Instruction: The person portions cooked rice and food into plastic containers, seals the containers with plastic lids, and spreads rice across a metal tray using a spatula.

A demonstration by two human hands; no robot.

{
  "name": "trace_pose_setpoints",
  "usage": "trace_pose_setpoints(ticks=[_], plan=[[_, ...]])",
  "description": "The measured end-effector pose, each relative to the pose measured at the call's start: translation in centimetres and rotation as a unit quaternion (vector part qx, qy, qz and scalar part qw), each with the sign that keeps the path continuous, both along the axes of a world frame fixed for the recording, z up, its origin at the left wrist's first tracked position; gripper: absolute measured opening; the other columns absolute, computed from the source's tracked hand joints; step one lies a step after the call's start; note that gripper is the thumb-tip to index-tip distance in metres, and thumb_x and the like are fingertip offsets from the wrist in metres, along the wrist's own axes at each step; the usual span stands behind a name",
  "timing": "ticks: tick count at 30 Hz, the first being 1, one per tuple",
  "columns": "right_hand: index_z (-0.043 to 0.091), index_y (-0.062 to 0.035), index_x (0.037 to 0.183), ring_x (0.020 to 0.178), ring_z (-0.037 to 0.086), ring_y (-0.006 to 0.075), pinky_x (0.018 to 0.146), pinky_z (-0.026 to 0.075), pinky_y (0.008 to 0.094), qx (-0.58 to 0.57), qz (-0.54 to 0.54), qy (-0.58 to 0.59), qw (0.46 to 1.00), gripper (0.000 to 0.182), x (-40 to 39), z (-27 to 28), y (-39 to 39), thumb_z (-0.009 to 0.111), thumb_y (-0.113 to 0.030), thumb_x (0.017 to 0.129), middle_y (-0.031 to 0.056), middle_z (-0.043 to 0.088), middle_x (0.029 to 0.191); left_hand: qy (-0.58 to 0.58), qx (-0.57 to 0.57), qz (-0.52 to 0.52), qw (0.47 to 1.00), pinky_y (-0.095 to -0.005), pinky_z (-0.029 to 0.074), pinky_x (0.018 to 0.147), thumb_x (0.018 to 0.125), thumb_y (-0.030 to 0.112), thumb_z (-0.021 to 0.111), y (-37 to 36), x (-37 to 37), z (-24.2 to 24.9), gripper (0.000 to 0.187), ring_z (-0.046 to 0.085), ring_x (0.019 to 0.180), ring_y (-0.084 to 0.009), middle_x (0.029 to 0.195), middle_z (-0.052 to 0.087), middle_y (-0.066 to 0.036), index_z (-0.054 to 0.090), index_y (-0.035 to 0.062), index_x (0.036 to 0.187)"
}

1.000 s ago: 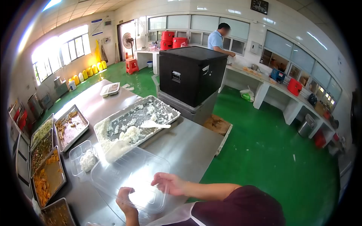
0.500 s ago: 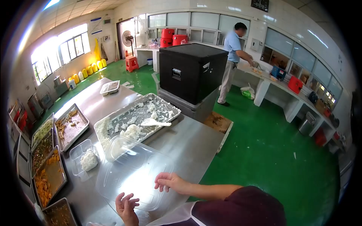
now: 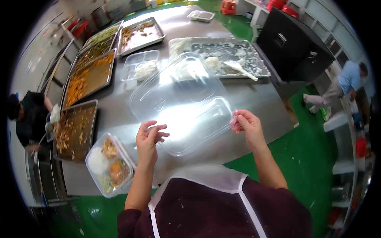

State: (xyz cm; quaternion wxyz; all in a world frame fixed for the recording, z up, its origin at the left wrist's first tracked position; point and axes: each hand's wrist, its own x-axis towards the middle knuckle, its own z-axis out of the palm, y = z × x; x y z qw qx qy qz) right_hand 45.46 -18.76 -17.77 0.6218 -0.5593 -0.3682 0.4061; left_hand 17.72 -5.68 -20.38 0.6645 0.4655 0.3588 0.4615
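A large clear plastic tub (image 3: 158, 104) lies in front of me on the steel table. My left hand (image 3: 150, 142) is over its near left side, fingers partly curled but apart, with nothing visible in them. At the tub's right corner is my right hand (image 3: 249, 127), its thumb and fingers drawn together; whether they grip the rim or something thin and clear is hard to see. Left of my left arm sits a filled meal box (image 3: 115, 171) with rice and several foods. Beyond the tub are a box of rice (image 3: 146, 70) and a rice tray (image 3: 222, 45) with a white scoop (image 3: 243, 70).
Metal food trays (image 3: 81, 85) line the table's left side, with a person in black (image 3: 29, 119) beside them. Another tray (image 3: 139, 37) stands farther back, near a small closed box (image 3: 201, 16). A black insulated box (image 3: 293, 43) and a person in blue (image 3: 343, 83) are at right.
My view has turned left and downward, bringing the meal box and the person in black into sight. My hands have moved apart, the right one to the tub's right corner.
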Motion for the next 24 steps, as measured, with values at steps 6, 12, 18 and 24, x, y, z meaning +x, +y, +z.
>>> trace_pose_setpoints(ticks=[6, 12, 18, 24], plan=[[0.059, -0.0022, 0.089, 0.055, 0.046, 0.0062, 0.05, 0.036, 0.019, -0.053, -0.003, -0.001, 0.999, 0.013, -0.5, -0.7, 0.4, 0.05, -0.011, 0.086, 0.0013, 0.056, 0.068, 0.002, -0.002, -0.006, 1.0, -0.0209, 0.044, 0.054, 0.088, 0.014, 0.049, -0.4, -0.5, 0.4, 0.02, 0.063, 0.068, -0.0168, 0.089, 0.064, -0.014, 0.047, 0.0049, 0.105], [0.051, -0.0067, 0.075, 0.048, 0.04, 0.0054, 0.043, 0.031, 0.0185, -0.068, 0.077, 0.075, 0.992, 0.012, -1.1, -5.5, 1.2, 0.05, -0.009, 0.086, -0.0009, 0.047, 0.059, -0.053, -0.011, 0.029, 0.998, -0.0189, 0.043, 0.047, 0.089, 0.025, 0.05, -1.2, -1.0, 0.1, 0.022, 0.062, 0.058, -0.0126, 0.082, 0.065, -0.009, 0.052, 0.0082, 0.103], [0.053, -0.0072, 0.086, 0.06, 0.052, 0.0094, 0.051, 0.04, 0.0192, -0.146, 0.222, 0.13, 0.955, 0.002, -1.9, -7.0, 1.1, 0.051, -0.008, 0.084, 0.0036, 0.057, 0.073, 0.015, -0.002, 0.118, 0.993, -0.0165, 0.039, 0.048, 0.091, 0.019, 0.047, -3.6, -3.4, 0.5, 0.017, 0.058, 0.055, -0.007, 0.079, 0.065, -0.005, 0.053, 0.0077, 0.102], [0.042, -0.0074, 0.12, 0.097, 0.048, 0.0147, 0.072, 0.041, 0.0235, 0.013, 0.172, -0.089, 0.981, 0.042, -0.1, -5.3, 4.3, 0.052, -0.007, 0.079, 0.0061, 0.048, 0.115, 0.193, 0.08, 0.159, 0.965, -0.0182, 0.042, 0.05, 0.089, 0.014, 0.048, -5.0, -5.7, 2.1, 0.017, 0.056, 0.056, -0.0055, 0.075, 0.064, -0.003, 0.054, 0.0056, 0.102]])
